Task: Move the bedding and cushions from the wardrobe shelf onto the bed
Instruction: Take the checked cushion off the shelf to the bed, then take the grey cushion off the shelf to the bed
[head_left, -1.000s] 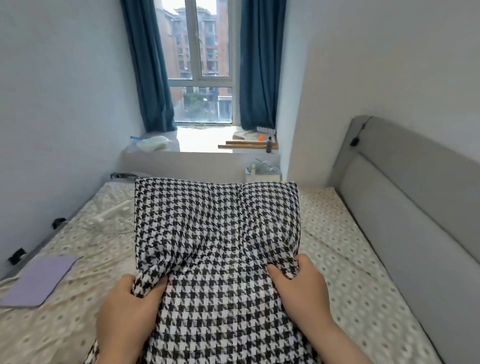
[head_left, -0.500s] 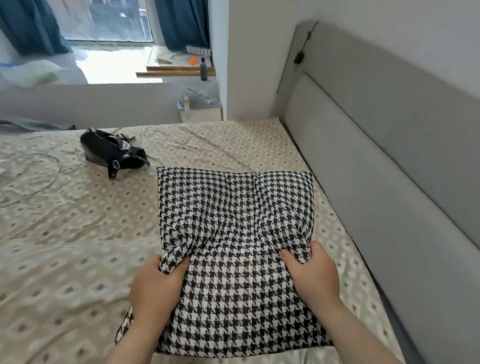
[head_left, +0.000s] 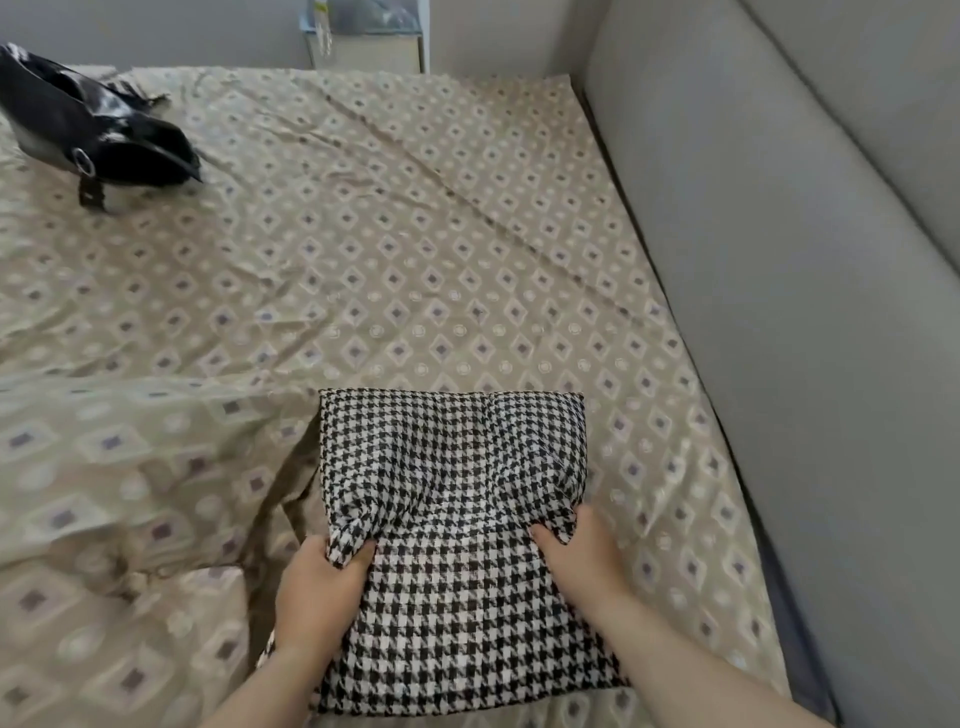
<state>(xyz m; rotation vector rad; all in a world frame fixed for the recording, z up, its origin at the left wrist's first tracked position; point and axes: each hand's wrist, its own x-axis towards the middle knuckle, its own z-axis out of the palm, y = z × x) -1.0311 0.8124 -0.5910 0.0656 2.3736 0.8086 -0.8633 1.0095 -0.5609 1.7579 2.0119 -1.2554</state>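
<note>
A black-and-white houndstooth cushion (head_left: 457, 499) is held low over the near right part of the bed (head_left: 395, 249), which has a beige diamond-patterned sheet. My left hand (head_left: 317, 592) grips a bunched fold on the cushion's left side. On the cushion's right side, my right hand (head_left: 582, 551) pinches the fabric. Whether the cushion's underside touches the sheet is hidden from me. A folded layer of the same beige bedding (head_left: 124, 493) lies to the left of the cushion.
A grey padded headboard (head_left: 779, 260) runs along the right side of the bed. A shiny black handbag (head_left: 98, 135) lies on the sheet at the far left. A small white bedside box (head_left: 369, 41) stands beyond the bed's far edge.
My view has tilted down from the window to the bed. Both hands have lowered the cushion toward the sheet near the headboard, keeping the same grip.
</note>
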